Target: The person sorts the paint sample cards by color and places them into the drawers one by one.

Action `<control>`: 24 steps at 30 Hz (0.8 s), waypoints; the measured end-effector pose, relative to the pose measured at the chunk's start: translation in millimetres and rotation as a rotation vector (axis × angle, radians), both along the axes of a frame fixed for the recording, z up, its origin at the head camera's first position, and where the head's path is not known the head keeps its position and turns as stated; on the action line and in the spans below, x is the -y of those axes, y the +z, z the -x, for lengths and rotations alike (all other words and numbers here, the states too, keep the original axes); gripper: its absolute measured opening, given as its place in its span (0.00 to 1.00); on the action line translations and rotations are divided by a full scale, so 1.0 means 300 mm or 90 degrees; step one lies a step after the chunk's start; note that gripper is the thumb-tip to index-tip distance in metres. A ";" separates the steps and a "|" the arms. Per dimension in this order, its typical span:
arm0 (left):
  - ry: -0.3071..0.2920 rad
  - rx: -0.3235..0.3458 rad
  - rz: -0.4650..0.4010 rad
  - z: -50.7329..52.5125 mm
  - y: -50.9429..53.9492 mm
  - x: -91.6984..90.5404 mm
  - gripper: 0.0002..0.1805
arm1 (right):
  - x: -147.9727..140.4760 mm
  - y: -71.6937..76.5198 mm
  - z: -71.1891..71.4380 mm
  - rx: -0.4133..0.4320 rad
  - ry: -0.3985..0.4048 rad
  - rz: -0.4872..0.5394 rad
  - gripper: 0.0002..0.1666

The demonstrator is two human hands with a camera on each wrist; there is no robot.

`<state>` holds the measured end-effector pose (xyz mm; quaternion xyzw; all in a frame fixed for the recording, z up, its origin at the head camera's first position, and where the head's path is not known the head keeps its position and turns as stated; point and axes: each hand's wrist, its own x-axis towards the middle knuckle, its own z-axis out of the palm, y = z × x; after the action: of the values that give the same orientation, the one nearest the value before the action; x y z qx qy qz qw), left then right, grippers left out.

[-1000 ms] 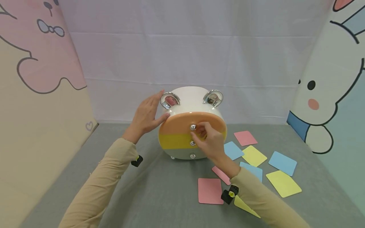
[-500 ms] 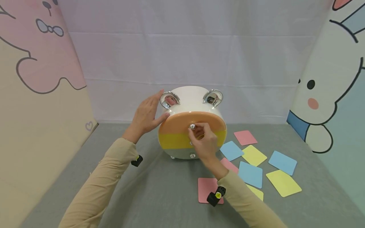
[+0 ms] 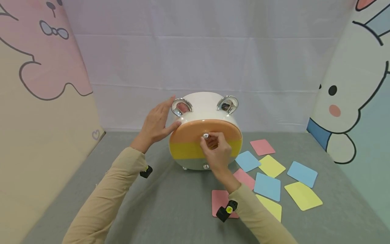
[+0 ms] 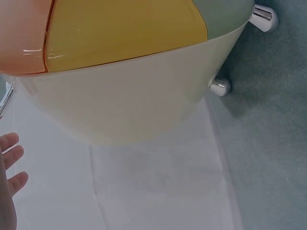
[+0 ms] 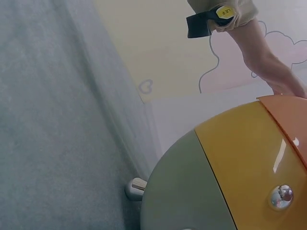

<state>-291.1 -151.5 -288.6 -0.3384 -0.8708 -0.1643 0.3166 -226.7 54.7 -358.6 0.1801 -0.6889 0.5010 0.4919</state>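
Note:
A rounded white drawer box (image 3: 202,103) with two silver ears stands on the table. Its front has an orange drawer (image 3: 189,130) on top, a yellow drawer (image 3: 186,151) in the middle and a grey-green drawer (image 3: 192,164) below. My left hand (image 3: 156,122) rests, fingers extended, against the box's upper left side. With thumb and fingertips, my right hand (image 3: 217,152) pinches the silver knob (image 3: 206,136) of the orange drawer. That hand hides the middle knob (image 5: 281,197) in the head view, but it shows in the right wrist view.
Several pink, blue and yellow cards lie right of the box, among them a blue card (image 3: 267,186) and a yellow card (image 3: 303,196). A pink card (image 3: 220,200) lies partly under my right wrist. Behind the box hangs a white cloth (image 3: 201,61); printed panels stand at both sides.
My right hand has shifted slightly left and its fingers have closed on the top knob. My right forearm has moved left, uncovering more cards. The left hand and the box stay put.

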 end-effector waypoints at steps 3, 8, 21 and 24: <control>-0.002 0.004 0.001 0.001 -0.003 0.004 0.48 | -0.004 0.000 -0.010 -0.004 0.002 -0.006 0.11; -0.010 0.001 0.002 0.000 -0.007 0.010 0.49 | -0.014 -0.001 -0.032 -0.004 0.004 -0.024 0.11; -0.009 -0.002 0.012 -0.002 -0.008 0.016 0.49 | -0.035 0.006 -0.110 0.001 0.011 -0.065 0.14; -0.007 -0.002 0.013 0.001 -0.009 0.016 0.49 | -0.039 0.010 -0.132 0.002 0.023 -0.069 0.14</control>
<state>-291.4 -156.3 -291.3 -0.3471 -0.8699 -0.1563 0.3137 -187.2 66.5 -355.6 0.2181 -0.7122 0.4721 0.4715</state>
